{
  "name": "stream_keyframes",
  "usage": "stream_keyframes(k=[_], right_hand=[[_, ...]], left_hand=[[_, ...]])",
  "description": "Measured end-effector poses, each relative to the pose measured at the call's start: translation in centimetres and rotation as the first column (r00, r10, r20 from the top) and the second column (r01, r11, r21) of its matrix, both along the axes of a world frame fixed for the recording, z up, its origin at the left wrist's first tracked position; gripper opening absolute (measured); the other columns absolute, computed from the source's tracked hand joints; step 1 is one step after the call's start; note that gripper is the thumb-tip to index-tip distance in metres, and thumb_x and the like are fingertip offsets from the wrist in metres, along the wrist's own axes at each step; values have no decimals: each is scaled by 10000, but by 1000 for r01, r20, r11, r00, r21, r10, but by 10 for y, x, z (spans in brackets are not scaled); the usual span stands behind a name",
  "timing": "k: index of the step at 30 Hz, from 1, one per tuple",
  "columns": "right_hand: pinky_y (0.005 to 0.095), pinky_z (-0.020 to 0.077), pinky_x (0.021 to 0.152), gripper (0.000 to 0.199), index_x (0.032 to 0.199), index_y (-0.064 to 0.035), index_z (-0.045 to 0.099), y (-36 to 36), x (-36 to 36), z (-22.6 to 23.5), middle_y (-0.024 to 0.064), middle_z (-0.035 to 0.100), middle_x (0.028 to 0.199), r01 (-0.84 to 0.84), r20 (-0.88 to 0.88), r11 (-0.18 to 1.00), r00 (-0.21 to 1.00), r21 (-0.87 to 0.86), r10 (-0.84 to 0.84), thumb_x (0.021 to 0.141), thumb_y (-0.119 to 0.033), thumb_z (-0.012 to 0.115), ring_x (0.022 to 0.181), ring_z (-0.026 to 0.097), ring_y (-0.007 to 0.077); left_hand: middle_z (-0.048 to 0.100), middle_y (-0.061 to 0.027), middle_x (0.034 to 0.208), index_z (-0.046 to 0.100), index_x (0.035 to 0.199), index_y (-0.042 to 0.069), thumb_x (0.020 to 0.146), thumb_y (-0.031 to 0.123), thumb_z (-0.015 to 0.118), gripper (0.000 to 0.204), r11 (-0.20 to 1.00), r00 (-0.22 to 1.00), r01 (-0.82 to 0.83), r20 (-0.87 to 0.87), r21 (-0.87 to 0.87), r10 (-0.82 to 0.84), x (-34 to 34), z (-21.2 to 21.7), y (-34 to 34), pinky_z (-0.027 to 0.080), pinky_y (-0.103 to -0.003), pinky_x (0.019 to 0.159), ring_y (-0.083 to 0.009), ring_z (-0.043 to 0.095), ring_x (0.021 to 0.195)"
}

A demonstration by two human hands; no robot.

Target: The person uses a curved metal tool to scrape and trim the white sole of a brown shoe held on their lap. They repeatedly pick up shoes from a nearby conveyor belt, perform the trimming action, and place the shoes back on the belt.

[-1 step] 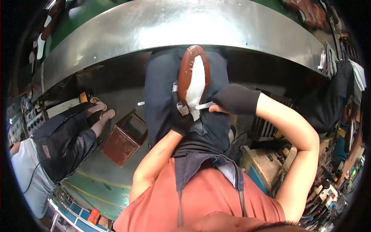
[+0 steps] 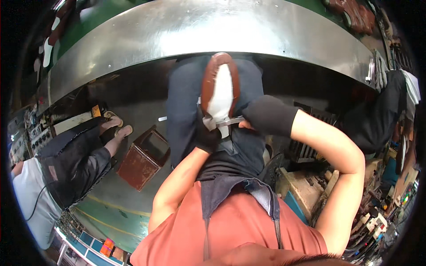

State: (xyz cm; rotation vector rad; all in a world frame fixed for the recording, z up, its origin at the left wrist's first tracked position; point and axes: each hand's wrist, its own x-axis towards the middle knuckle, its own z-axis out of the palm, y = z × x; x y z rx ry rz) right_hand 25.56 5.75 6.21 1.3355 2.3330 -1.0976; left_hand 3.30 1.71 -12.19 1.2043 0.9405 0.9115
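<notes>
A shoe [image 2: 220, 88] with a brown upper and a white bottom lies upside down on my lap, toe pointing away from me. My left hand [image 2: 206, 135], in a black glove, grips its heel end from the left. A black glove also covers my right hand [image 2: 266, 116], which holds a thin metal tool [image 2: 230, 120] laid across the heel end of the white bottom. I sit in dark trousers and a dark apron over a red shirt.
A curved steel bench edge [image 2: 199, 31] runs across the top, with brown shoe parts [image 2: 355, 13] at its far right. A rust-brown metal box [image 2: 144, 157] stands on the floor to my left. Another person [image 2: 66, 159] sits further left. A cluttered wooden stand [image 2: 306, 186] is at my right.
</notes>
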Motion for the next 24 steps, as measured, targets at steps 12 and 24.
stream_keyframes(k=[12,24], right_hand=[[378,458,660,450,933,-10,651,-43,1,-16,183,628,759,442,-235,848,827,-292,-511,959,-432,496,711,616,284],[413,446,616,351,879,-27,626,-93,-18,-50,188,608,767,672,-333,729,723,130,-606,945,-360,537,655,587,336]], left_hand=[[517,-88,1321,378,1408,79,985,574,265,661,638,743,440,656,-632,137,4,99,63,408,-375,1007,-243,518,1178],[534,-135,1242,437,1310,-2,1022,378,383,480,953,980,38,198,-301,23,35,36,32,393,-343,978,-229,520,1138]])
